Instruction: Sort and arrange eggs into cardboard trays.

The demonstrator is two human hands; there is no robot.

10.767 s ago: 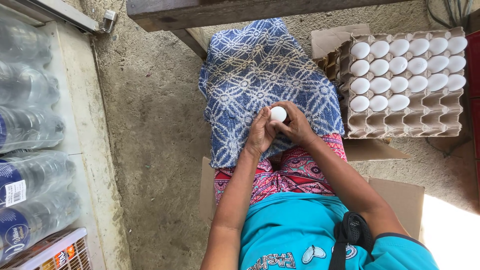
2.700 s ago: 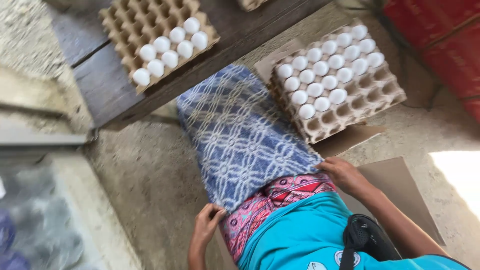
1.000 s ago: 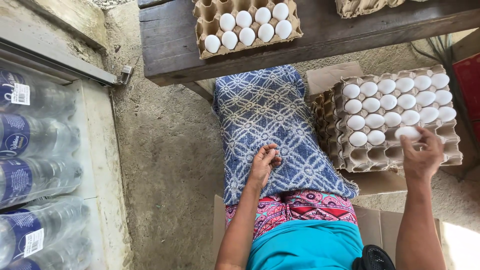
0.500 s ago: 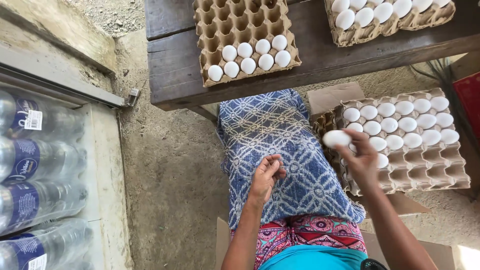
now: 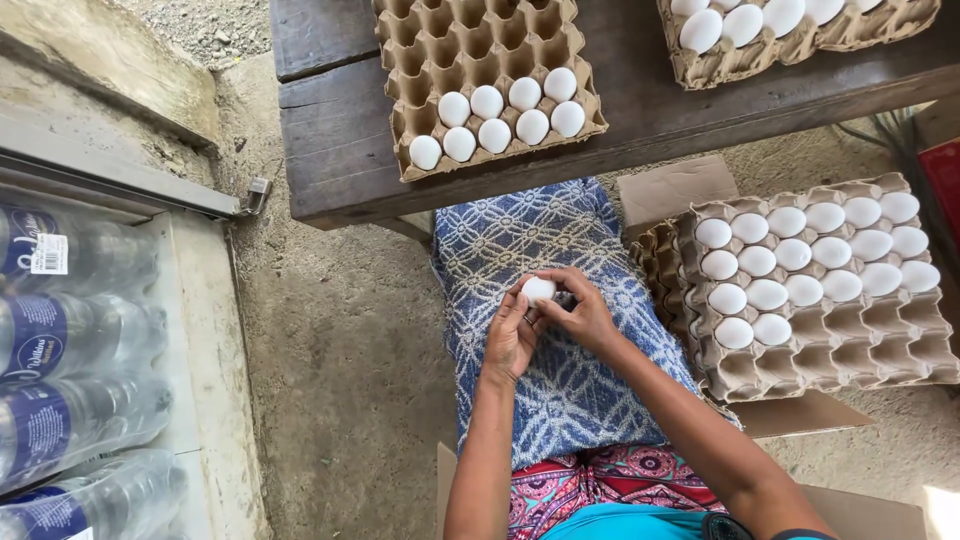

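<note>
A white egg (image 5: 539, 289) sits between the fingertips of both my hands above the blue patterned cloth (image 5: 560, 380) on my lap. My left hand (image 5: 511, 335) cups it from below and the left. My right hand (image 5: 579, 310) closes on it from the right. To my right a stack of brown cardboard egg trays (image 5: 860, 350) holds several white eggs (image 5: 800, 255) in its far rows. On the dark wooden bench (image 5: 340, 150) ahead, another tray (image 5: 470, 50) carries a few rows of white eggs (image 5: 497, 118) at its near edge.
A second tray with eggs (image 5: 800, 40) stands at the bench's far right. Shrink-wrapped water bottles (image 5: 70, 380) lie at my left behind a concrete ledge (image 5: 200, 330). Flattened cardboard (image 5: 680, 185) lies under the tray stack. The floor is rough concrete.
My right hand took an egg from the stack at my right and carried it left to my lap, where my left hand met it. The view tilted up toward the bench.
</note>
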